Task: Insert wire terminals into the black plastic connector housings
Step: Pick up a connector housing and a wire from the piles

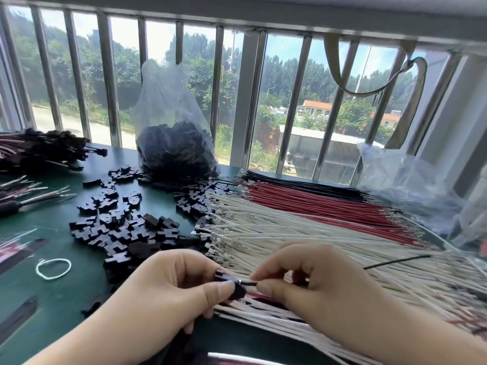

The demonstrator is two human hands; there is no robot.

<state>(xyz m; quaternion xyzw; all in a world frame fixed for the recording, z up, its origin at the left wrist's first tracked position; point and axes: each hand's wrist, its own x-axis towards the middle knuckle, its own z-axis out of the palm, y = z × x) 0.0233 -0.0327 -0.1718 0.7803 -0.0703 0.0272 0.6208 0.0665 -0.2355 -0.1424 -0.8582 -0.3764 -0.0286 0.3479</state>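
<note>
My left hand (171, 283) pinches a small black connector housing (232, 284) between thumb and fingers, low in the middle of the view. My right hand (311, 283) pinches a black wire (395, 260) just behind its metal terminal, whose tip touches the housing's right side. The wire trails off to the right over a wide fan of white wires (290, 233), with red wires (316, 204) and black wires (303, 184) beyond. Loose black housings (118, 222) lie scattered on the green table (52, 225).
A clear plastic bag of black housings (174, 143) stands against the window bars. Finished harness bundles (39, 148) lie at the far left, with loose wire ends below them. A white rubber band (53, 268) lies at the left. Crumpled plastic (411, 185) sits at the right.
</note>
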